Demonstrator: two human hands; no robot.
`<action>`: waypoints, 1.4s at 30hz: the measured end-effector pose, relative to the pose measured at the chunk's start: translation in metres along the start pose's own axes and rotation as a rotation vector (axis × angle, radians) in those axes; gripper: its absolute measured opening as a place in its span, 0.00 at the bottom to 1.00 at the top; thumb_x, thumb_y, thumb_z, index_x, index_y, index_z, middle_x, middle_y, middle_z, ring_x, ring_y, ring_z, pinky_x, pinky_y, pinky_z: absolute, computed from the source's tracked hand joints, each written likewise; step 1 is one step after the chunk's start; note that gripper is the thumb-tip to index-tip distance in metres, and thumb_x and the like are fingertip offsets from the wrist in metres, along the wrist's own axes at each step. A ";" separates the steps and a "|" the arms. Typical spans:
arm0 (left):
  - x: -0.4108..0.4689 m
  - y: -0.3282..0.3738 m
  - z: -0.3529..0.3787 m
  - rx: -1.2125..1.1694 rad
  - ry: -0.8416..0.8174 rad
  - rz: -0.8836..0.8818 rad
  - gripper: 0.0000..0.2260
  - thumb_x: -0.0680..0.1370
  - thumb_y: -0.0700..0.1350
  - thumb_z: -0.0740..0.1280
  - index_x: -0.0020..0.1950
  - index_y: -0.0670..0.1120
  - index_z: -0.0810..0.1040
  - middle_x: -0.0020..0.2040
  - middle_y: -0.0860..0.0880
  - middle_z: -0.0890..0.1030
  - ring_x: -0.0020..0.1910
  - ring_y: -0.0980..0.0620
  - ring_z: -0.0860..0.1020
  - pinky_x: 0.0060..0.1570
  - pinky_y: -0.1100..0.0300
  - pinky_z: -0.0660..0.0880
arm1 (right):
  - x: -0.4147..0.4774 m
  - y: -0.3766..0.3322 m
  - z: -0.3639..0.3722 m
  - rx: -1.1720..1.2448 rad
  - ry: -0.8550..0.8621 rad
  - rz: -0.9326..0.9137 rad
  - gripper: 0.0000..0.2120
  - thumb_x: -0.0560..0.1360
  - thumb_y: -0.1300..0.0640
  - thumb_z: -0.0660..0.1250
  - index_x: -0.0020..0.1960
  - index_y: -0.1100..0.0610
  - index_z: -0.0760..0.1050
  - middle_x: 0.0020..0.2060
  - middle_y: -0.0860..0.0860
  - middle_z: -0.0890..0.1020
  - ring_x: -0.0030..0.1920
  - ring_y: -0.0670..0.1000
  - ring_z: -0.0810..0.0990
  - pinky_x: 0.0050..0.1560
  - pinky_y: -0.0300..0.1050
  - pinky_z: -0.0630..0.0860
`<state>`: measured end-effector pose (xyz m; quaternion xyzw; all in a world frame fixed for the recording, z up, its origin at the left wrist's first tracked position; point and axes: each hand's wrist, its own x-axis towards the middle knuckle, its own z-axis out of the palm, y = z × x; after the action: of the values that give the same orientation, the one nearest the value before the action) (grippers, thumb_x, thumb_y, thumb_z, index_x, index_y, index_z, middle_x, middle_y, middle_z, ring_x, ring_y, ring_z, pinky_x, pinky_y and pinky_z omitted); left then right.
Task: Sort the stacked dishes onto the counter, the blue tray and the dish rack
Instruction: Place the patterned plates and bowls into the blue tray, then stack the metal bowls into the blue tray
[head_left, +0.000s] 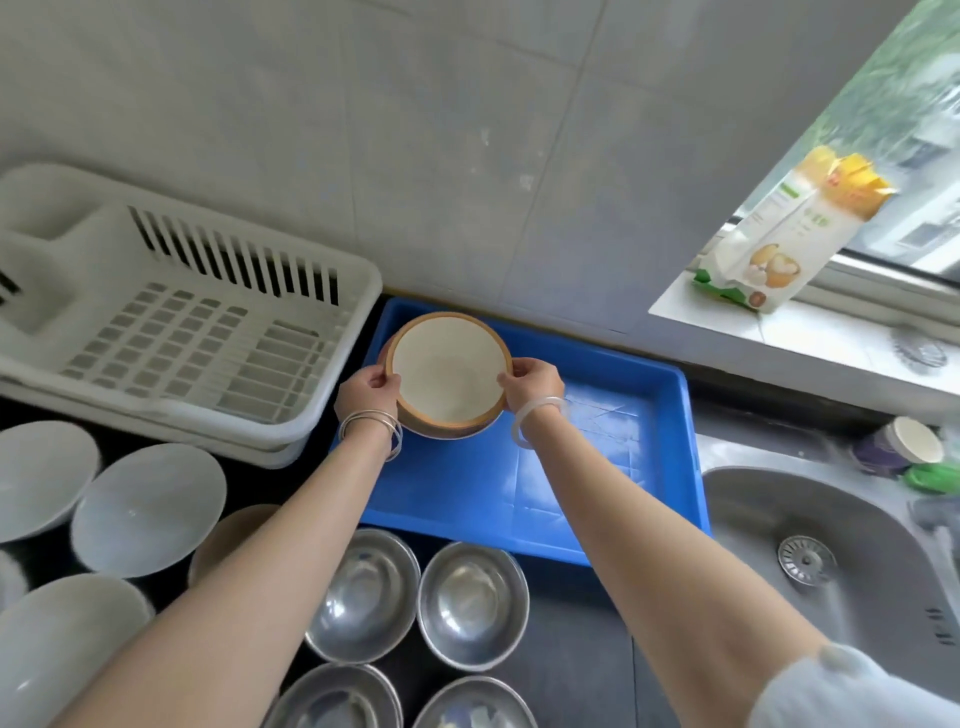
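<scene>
Both hands hold a brown-rimmed bowl (449, 376) with a cream inside over the far left corner of the blue tray (597, 467). My left hand (368, 392) grips its left rim and my right hand (532, 384) grips its right rim. Whether the bowl touches the tray floor I cannot tell. The white dish rack (171, 332) stands to the left of the tray with nothing in it. On the dark counter (576, 665) lie several steel bowls (470, 603) and several white bowls (148, 509). Another brown bowl (228, 535) shows partly under my left forearm.
A steel sink (831, 561) lies to the right of the tray, with a cup and bottles (904, 447) at its far edge. A food packet (779, 234) stands on the window sill at the upper right. A tiled wall runs behind everything.
</scene>
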<state>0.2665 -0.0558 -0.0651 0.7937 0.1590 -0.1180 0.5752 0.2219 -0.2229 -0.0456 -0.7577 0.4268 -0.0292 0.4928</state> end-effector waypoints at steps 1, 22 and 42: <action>0.002 -0.001 0.000 0.005 0.002 -0.002 0.12 0.75 0.40 0.65 0.56 0.40 0.80 0.54 0.42 0.83 0.54 0.43 0.79 0.57 0.52 0.75 | 0.001 0.001 0.002 -0.014 -0.002 0.002 0.12 0.71 0.63 0.63 0.52 0.56 0.81 0.40 0.51 0.82 0.41 0.55 0.82 0.48 0.51 0.82; -0.033 -0.006 -0.012 -0.234 -0.090 -0.101 0.17 0.76 0.39 0.65 0.65 0.41 0.73 0.59 0.44 0.79 0.51 0.49 0.78 0.57 0.57 0.75 | -0.050 0.020 -0.018 0.006 -0.077 -0.117 0.17 0.78 0.55 0.60 0.66 0.53 0.68 0.59 0.51 0.80 0.53 0.52 0.78 0.47 0.45 0.74; -0.231 -0.126 -0.057 0.467 -0.359 -0.047 0.12 0.72 0.36 0.68 0.55 0.43 0.80 0.53 0.46 0.83 0.53 0.51 0.80 0.58 0.59 0.74 | -0.169 0.160 -0.058 -0.184 -0.244 0.058 0.08 0.72 0.54 0.65 0.49 0.53 0.80 0.38 0.48 0.83 0.35 0.52 0.81 0.47 0.51 0.81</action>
<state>0.0046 0.0079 -0.0724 0.8671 0.0415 -0.3029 0.3932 -0.0114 -0.1752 -0.0760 -0.7848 0.3864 0.1167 0.4702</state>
